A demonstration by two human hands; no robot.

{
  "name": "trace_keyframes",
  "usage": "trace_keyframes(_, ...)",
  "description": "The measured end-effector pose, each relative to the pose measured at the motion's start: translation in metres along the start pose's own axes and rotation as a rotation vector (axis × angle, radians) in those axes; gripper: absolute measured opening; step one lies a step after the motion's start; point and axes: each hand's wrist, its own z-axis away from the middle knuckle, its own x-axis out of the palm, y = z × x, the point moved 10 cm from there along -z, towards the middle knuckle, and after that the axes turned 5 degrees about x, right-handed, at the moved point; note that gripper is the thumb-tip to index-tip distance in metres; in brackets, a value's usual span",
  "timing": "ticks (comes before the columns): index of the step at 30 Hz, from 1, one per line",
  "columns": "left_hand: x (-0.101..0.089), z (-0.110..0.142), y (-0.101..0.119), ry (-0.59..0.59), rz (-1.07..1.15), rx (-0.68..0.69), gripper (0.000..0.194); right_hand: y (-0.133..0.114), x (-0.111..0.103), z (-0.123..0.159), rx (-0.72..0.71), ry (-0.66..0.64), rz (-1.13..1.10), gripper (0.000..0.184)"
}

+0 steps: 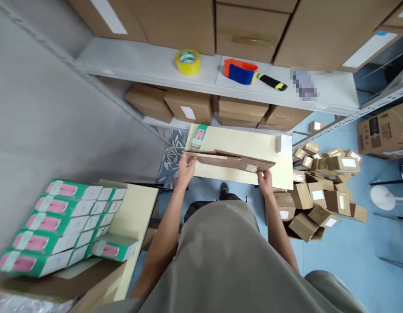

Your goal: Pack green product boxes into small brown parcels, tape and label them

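Note:
A folded-flat brown cardboard box (217,161) is stretched between my two hands, above the front part of the pale yellow table (240,141). Its left end is pinched by my left hand (186,168), thumb and fingers closed on the edge. My right hand (264,180) grips the lower right corner, near a whitish patch of tape or label. Behind the cardboard, a green box with a pink panel (199,136) lies on the left of the table. To the right there stands a small white box (282,143).
Above the table, a grey shelf (149,61) carries yellow tape (187,62), a tape dispenser (241,71) and a black-handled cutter (272,81). Stacked green-and-pink boxes (58,213) stand on a side table at left. Small cartons (318,193) are heaped on the right.

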Motion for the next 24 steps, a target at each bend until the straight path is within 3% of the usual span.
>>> trace_keyframes(2, 0.034, -0.018, -0.010, -0.012, -0.002, -0.020, 0.042, 0.025, -0.002, -0.020, 0.055, 0.015, 0.052, 0.032)
trace_keyframes(5, 0.060, -0.033, -0.017, -0.045, -0.038, -0.033, 0.043, 0.047, 0.000, -0.044, 0.118, -0.033, 0.023, 0.040)
trace_keyframes(10, 0.071, -0.047, -0.029, -0.097, -0.056, -0.128, 0.040, 0.044, 0.010, -0.059, 0.115, -0.152, -0.099, 0.050)
trace_keyframes(16, 0.109, -0.039, -0.028, -0.248, 0.067, -0.258, 0.061, 0.018, 0.033, -0.052, 0.088, -0.238, -0.145, 0.055)
trace_keyframes(20, 0.109, -0.038, -0.013, -0.240, -0.069, -0.245, 0.066, 0.023, 0.026, -0.042, 0.236, -0.207, -0.183, 0.068)
trace_keyframes(24, 0.109, -0.046, -0.006, -0.340, -0.101, -0.262, 0.062, 0.024, 0.016, -0.013, 0.417, -0.312, -0.302, 0.088)
